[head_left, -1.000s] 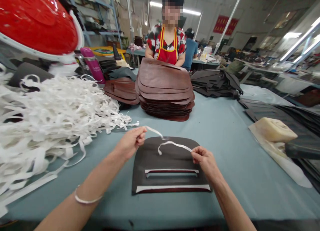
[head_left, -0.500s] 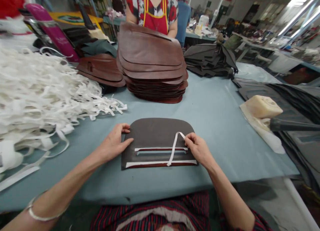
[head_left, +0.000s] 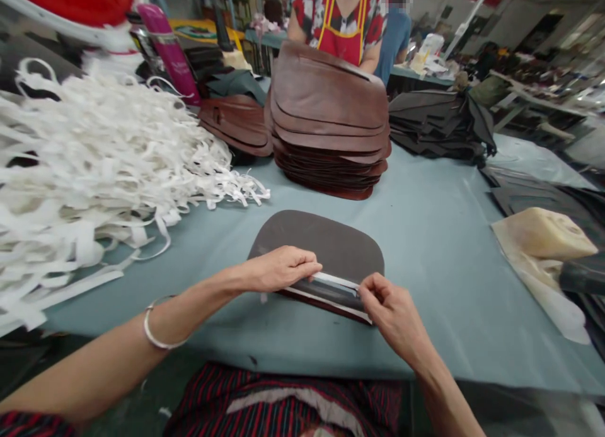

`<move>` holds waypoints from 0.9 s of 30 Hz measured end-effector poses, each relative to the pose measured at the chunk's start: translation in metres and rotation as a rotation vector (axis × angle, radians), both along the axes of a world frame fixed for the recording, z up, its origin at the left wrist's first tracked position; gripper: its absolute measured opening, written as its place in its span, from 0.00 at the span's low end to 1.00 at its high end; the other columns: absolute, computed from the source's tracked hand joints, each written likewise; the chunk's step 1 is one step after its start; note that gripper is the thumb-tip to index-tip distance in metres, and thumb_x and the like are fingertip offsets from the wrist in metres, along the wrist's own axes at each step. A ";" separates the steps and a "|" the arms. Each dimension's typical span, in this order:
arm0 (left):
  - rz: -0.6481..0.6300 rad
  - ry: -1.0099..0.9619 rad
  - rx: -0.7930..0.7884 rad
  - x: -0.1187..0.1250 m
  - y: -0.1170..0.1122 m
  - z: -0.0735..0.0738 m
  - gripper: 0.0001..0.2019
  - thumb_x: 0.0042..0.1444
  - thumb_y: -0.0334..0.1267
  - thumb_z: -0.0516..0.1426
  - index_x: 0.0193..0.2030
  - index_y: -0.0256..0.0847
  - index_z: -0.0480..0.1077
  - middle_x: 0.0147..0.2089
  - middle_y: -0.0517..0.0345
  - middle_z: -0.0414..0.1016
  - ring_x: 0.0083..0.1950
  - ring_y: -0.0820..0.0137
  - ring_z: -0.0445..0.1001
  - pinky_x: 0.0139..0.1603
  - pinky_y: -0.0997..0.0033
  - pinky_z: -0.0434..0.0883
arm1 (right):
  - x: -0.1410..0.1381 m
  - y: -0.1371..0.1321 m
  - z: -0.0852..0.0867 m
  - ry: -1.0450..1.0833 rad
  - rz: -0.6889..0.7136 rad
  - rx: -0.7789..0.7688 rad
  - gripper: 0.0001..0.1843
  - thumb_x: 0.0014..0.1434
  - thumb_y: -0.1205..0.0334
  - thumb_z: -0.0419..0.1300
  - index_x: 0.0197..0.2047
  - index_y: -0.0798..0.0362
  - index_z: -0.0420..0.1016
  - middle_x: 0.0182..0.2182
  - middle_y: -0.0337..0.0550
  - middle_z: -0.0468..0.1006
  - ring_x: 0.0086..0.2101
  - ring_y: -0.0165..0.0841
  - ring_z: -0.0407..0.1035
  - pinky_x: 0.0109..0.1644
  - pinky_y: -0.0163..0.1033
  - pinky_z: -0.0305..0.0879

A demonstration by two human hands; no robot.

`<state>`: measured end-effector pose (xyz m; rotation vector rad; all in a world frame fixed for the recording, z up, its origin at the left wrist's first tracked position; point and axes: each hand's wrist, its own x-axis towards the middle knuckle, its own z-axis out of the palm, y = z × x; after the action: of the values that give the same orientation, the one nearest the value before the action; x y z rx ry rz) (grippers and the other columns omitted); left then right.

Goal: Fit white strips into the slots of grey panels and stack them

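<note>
A dark grey leather bag panel [head_left: 326,238], rounded at its far edge, lies slanted on the table before me. A slot with a white strip [head_left: 338,280] along its upper edge runs across it, and a second white strip with a brown border lines the near edge. My left hand [head_left: 283,268] rests over the panel's left part, fingertips pinched at the strip by the slot. At the slot's right end my right hand [head_left: 390,308] pinches thumb and fingers together on the strip. The left hand hides part of the slot. A small blurred white bit shows below the left wrist.
A big heap of white strips [head_left: 127,153] covers the left. Stacked brown leather panels [head_left: 328,109] stand at the back, a person in a red apron [head_left: 341,43] behind them. Dark panels [head_left: 437,125] and a yellowish block [head_left: 558,234] lie to the right.
My left hand has moved right from the panel's edge to the slot. The loose strip end in my right hand no longer stands up. The panel has turned clockwise and the view has shifted left.
</note>
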<state>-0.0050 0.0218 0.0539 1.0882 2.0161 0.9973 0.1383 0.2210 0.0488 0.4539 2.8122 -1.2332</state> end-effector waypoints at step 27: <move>0.515 0.024 -0.265 -0.001 -0.078 -0.033 0.08 0.54 0.39 0.53 0.32 0.38 0.71 0.28 0.60 0.73 0.29 0.74 0.69 0.30 0.75 0.60 | 0.023 0.014 -0.049 -0.247 -0.192 0.100 0.24 0.50 0.37 0.52 0.30 0.49 0.73 0.19 0.35 0.71 0.23 0.30 0.66 0.27 0.30 0.60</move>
<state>-0.0056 -0.0567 0.0206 0.4487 2.4262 0.9194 0.1613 0.2350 0.0000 0.8363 2.6764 -0.9861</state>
